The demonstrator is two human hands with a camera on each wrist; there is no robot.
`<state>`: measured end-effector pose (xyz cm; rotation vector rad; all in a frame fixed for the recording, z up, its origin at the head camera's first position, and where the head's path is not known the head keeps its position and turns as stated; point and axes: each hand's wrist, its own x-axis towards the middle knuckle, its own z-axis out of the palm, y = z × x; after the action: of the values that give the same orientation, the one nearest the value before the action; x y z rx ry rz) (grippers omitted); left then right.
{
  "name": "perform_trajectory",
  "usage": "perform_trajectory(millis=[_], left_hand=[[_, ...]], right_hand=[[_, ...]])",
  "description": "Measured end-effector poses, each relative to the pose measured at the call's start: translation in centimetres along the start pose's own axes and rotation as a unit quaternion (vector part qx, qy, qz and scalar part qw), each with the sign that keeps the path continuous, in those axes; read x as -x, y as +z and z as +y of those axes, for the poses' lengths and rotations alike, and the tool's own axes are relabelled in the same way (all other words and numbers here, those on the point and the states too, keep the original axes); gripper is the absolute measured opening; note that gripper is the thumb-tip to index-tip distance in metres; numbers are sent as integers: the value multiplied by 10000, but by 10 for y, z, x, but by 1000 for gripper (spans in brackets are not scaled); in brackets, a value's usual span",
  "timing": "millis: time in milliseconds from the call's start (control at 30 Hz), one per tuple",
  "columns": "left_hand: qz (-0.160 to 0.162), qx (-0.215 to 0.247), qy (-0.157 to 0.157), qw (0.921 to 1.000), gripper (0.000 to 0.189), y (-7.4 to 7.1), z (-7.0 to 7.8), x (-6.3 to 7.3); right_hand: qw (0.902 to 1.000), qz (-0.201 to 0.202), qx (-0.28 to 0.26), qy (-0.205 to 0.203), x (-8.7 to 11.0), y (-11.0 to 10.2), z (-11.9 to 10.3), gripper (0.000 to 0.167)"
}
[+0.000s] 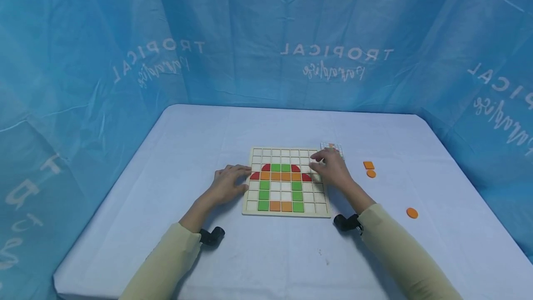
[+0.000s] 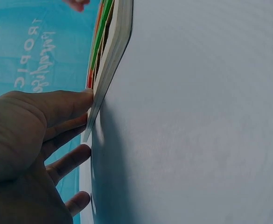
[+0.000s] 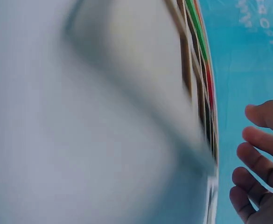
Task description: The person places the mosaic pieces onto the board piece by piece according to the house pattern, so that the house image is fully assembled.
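A pale square grid board (image 1: 309, 196) lies mid-table, with green, orange and red tiles set in a mushroom-like or house-like pattern. My left hand (image 1: 226, 184) rests at the board's left edge. In the left wrist view, the thumb of that hand (image 2: 29, 126) touches the board's side (image 2: 115, 42), and its fingers are spread. Over the board's upper right side is my right hand (image 1: 333, 169), fingers loosely bent. The right wrist view shows that hand (image 3: 267, 156) with a gap between thumb and fingers and nothing visible in it.
A small pattern card (image 1: 326, 145) lies behind the right hand, partly covered. To the right are an orange square tile (image 1: 368, 165), an orange round tile (image 1: 371, 173) beside it, and another orange disc (image 1: 412, 213) nearer the front. Blue curtains (image 1: 250, 22) surround the white table (image 1: 216, 128).
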<state>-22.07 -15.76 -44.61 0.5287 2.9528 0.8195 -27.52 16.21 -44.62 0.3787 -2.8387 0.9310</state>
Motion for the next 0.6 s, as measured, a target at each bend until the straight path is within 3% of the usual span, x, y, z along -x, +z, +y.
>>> perform_trajectory(millis=[200, 400, 600], left_hand=[[74, -31, 81, 9999, 45, -2, 1, 2], [-65, 15, -15, 10000, 45, -1, -1, 0], [-81, -29, -22, 10000, 45, 0, -1, 0]], right_hand=[[9974, 191, 366, 587, 8, -32, 41, 29], [9934, 308, 624, 917, 17, -59, 83, 32], [9909, 283, 681, 1130, 26, -79, 110, 31]])
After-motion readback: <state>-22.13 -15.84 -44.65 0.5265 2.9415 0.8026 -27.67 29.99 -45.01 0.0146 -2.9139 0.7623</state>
